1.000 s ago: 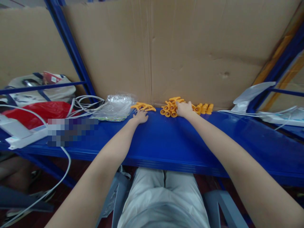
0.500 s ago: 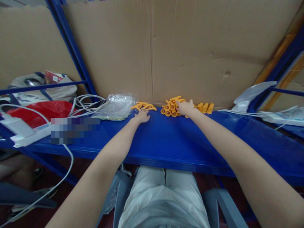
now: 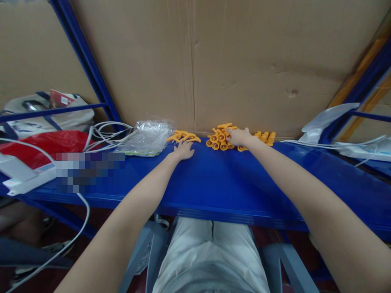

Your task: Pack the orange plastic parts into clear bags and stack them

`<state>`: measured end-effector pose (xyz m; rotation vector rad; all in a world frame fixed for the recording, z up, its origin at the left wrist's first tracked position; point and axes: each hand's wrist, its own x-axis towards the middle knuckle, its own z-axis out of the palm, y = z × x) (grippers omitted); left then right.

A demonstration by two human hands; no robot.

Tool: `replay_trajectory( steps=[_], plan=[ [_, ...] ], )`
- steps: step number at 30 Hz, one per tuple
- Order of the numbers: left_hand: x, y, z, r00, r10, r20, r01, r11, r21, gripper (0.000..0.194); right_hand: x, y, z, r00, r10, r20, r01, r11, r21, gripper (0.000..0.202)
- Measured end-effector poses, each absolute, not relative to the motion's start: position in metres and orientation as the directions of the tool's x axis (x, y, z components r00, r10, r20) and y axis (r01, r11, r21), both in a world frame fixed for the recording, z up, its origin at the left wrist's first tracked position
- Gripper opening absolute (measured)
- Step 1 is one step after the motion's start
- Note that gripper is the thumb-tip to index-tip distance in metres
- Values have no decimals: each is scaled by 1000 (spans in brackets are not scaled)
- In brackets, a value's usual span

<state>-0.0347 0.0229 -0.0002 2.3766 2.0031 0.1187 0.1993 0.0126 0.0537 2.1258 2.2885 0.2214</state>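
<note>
Several yellow cone-shaped pieces (image 3: 222, 145) are stacked on the blue table (image 3: 214, 183), their round open ends facing me. My right hand (image 3: 239, 137) rests at the right side of this stack, fingers bent against it; whether it grips one is hidden. More yellow pieces (image 3: 265, 137) stand in a row just right of that hand. Thin curved yellow pieces (image 3: 183, 136) lie to the left by the cardboard. At their near edge my left hand (image 3: 184, 150) lies palm down with fingers spread, beside small metallic bits (image 3: 175, 142).
Clear plastic bags (image 3: 149, 136) lie left of the curved pieces. Farther left are white cables (image 3: 110, 123), a power strip (image 3: 30, 183), a red bag (image 3: 45, 146) and a pixelated object. A cardboard wall (image 3: 137, 61) backs the table. White packaging (image 3: 317, 122) is at right.
Both hands stay nearly in place at the yellow pieces. The view has shifted slightly, with the items at far left moving leftward in the picture.
</note>
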Motion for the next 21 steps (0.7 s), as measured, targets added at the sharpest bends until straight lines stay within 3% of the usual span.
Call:
replay_trajectory(
  steps=[5, 9, 11, 16, 21],
  plan=[
    [-30, 21, 0, 204, 978, 51, 977, -206, 47, 56, 216, 18, 59, -110, 990, 93, 993, 106, 43, 62],
    [-28, 19, 0, 235, 970, 66, 971, -237, 24, 54, 255, 36, 70, -157, 957, 245, 980, 181, -79, 58],
    [-27, 18, 0, 242, 968, 65, 970, -244, 16, 54, 283, 45, 74, -87, 953, 289, 986, 124, -112, 58],
    [-25, 15, 2, 248, 967, 55, 969, -249, -1, 55, 349, 55, 63, 240, 936, 257, 969, -214, -126, 68],
    [-23, 12, 4, 251, 967, 48, 968, -250, -18, 52, 375, 54, 34, 356, 884, 303, 929, -301, -215, 72]
  ],
)
